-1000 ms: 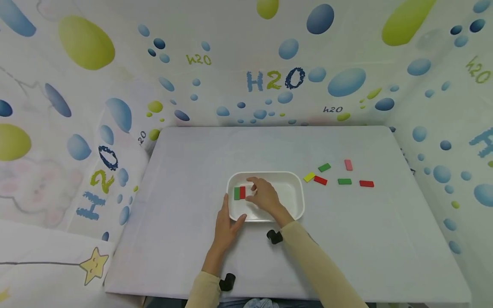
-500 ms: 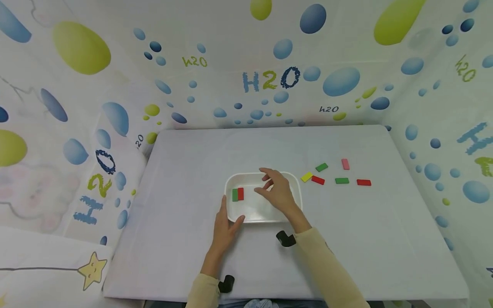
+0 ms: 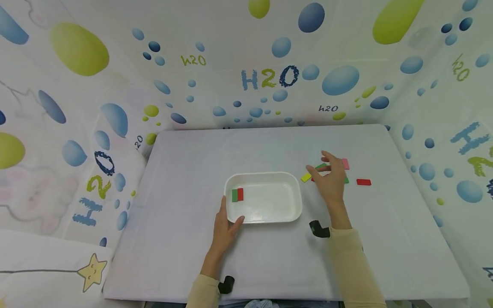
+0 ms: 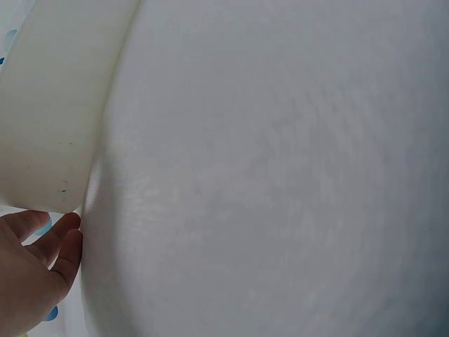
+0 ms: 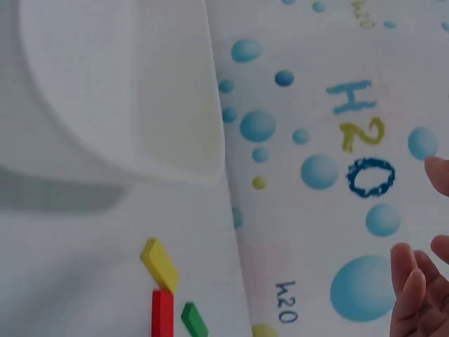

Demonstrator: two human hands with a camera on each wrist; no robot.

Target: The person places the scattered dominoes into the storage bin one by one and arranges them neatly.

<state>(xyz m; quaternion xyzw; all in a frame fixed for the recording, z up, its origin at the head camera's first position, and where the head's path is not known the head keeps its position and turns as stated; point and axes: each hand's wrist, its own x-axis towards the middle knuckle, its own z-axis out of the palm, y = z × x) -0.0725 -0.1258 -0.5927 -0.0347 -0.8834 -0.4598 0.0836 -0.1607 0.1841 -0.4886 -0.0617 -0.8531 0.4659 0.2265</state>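
A green block and a red block lie side by side at the left end of the white tray. My left hand touches the tray's near left corner, fingers along its side and thumb at the front edge. Fingertips of that hand meet the tray in the left wrist view. Over the loose blocks right of the tray, my right hand is spread with nothing between thumb and fingers. Beneath or beside it lie a yellow block, a pink block and partly hidden red and green ones.
Another red block lies farther right on the white-covered table. In the right wrist view, the yellow, red and green blocks sit close together. A patterned wall sheet surrounds the table's back and sides.
My right hand has lifted out of the tray and moved right, over the loose blocks. The left hand stays at the tray's corner. Both blocks in the tray keep their place.
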